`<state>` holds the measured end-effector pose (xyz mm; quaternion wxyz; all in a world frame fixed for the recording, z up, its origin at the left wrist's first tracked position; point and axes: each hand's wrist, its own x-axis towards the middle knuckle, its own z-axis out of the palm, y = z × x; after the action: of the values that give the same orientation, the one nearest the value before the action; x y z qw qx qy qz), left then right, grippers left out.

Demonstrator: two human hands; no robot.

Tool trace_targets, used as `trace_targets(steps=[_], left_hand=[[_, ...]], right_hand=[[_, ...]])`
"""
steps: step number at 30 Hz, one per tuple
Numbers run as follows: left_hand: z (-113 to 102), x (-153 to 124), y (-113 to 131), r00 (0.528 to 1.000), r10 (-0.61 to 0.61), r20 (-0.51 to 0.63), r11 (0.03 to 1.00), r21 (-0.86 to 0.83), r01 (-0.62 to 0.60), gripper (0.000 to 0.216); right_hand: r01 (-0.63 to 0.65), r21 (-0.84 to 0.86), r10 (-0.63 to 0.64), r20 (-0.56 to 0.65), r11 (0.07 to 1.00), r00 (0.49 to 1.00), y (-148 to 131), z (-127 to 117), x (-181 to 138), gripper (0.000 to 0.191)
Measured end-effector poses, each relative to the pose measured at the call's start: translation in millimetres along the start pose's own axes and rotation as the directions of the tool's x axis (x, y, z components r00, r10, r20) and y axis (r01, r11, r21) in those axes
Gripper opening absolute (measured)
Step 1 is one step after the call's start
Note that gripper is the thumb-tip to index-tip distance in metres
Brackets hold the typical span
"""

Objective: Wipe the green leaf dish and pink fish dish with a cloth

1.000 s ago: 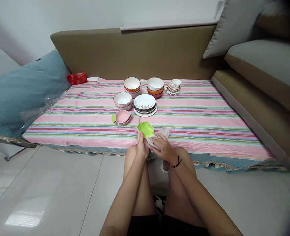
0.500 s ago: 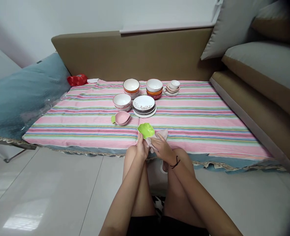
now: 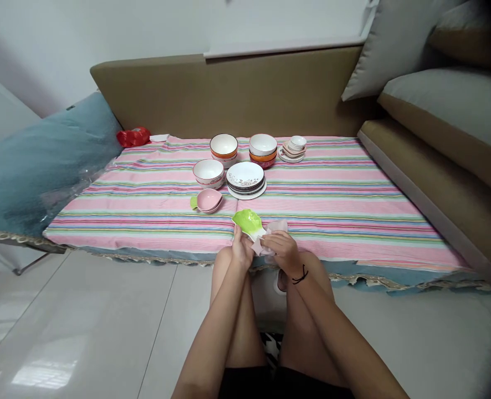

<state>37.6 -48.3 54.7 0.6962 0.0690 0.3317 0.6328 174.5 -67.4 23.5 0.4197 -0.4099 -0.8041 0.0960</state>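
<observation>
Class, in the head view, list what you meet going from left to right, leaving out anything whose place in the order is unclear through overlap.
Red bundle → stacked pink bowls → green leaf-shaped dish → small white bowls → upright grey pillow.

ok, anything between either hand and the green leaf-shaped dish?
On the right, only the pale cloth, bunched in the right hand at the white stem end. Nothing visible between the left hand and the green leaf-shaped dish; it grips directly.
</observation>
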Motion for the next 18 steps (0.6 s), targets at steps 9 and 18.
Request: trace_targets(steps=[9,18], left_hand=[[11,-8,8,0.998,-0.051,0.047,0.993,-0.107,0.055,0.047],[2,-4,2,0.996,-0.038,0.080,0.994,-0.102,0.046,0.041]], right_hand=[[0.012,0.106,-0.015,0.033,0.994,0.999,-10,-4,8,0.035],[0.027,0.114,-0.036,0.079,0.993,0.996,-14,-1,12,0.039]])
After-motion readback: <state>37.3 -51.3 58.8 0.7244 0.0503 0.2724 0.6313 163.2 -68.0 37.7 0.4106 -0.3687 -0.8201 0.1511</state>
